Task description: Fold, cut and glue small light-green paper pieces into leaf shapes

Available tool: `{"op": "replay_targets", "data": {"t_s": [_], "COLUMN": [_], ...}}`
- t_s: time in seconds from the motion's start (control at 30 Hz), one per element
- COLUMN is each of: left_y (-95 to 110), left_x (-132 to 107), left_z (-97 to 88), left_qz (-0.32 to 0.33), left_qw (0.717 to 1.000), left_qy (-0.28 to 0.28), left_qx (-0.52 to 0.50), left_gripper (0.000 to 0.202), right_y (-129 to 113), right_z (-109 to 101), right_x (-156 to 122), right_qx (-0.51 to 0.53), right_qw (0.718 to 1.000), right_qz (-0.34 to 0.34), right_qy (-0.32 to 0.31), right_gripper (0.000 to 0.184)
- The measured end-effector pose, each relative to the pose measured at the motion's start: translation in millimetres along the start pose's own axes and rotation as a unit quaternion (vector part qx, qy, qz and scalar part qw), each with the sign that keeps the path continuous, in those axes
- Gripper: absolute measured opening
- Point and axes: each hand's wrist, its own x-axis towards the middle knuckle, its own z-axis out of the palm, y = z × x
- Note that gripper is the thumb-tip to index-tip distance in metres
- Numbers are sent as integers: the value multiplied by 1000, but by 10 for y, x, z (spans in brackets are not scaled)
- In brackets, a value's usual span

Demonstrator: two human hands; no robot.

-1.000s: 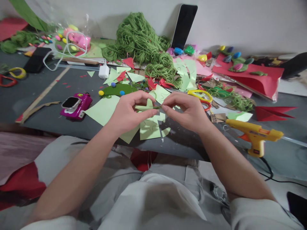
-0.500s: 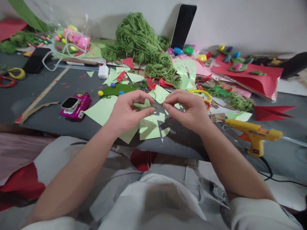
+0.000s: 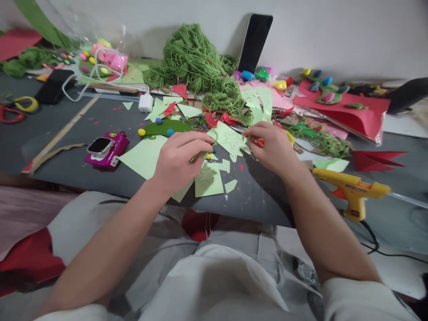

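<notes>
My left hand [image 3: 182, 158] is closed, its fingers curled around a small green yarn-covered piece [image 3: 198, 156] that is mostly hidden. Small coloured balls show just past its fingertips. My right hand [image 3: 271, 147] has its fingers bent around the red and yellow handles of a pair of scissors [image 3: 259, 141], which lie low over the table, blades pointing left. Between the hands is a pale green paper with a star drawn on it [image 3: 230, 139]. A second marked green sheet [image 3: 210, 183] lies below, among paper scraps. A dark green felt shape [image 3: 167, 128] with coloured balls lies beyond my left hand.
A yellow glue gun [image 3: 354, 189] with a cable lies at the right. A smartwatch on a purple case [image 3: 105, 149] sits at the left. Behind are a heap of green yarn [image 3: 194, 58], a leaning phone [image 3: 256, 42], a white charger [image 3: 146, 102] and red folders [image 3: 344, 104].
My right hand has moved away from the piece, to the right, and onto the scissors. My left hand has turned over its piece, with the back of the hand now facing up.
</notes>
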Motion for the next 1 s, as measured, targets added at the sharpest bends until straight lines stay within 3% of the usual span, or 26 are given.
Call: {"op": "replay_targets", "data": {"t_s": [0.1,0.23,0.37,0.47,0.53,0.63,0.7,0.77,0.9,1.0], "left_y": [1,16,41,73,84,59,18,-19,-12,38], "left_x": [-1,1,-9,-15,-9,18,41,63,105,129], "left_z": [16,32,70,89,76,14,-32,-60,-61,-46], "left_qz": [34,91,113,93,55,-29,-91,-170,-348,-409], "left_qw": [999,994,992,994,998,999,989,963,867,820], "left_qy": [25,57,58,43,22,-29,-57,-80,-111,-114], "left_qx": [6,10,22,27,23,-28,-100,-194,-339,-383], "left_gripper": [19,18,18,16,23,65,78,69,46,37], "right_y": [-114,-376,-457,-419,-385,-346,-329,-322,-324,-330], "right_z": [61,128,192,231,235,208,185,168,155,146], "right_x": [-20,-74,-110,-120,-116,-91,-69,-52,-43,-48], "right_qx": [131,348,425,460,474,460,442,423,394,391], "right_qw": [987,915,878,858,850,859,872,884,897,898], "right_qz": [59,121,151,159,167,167,155,142,132,133], "right_qy": [-74,-165,-163,-161,-157,-149,-144,-141,-150,-155], "right_gripper": [16,31,30,29,29,30,31,32,34,35]}}
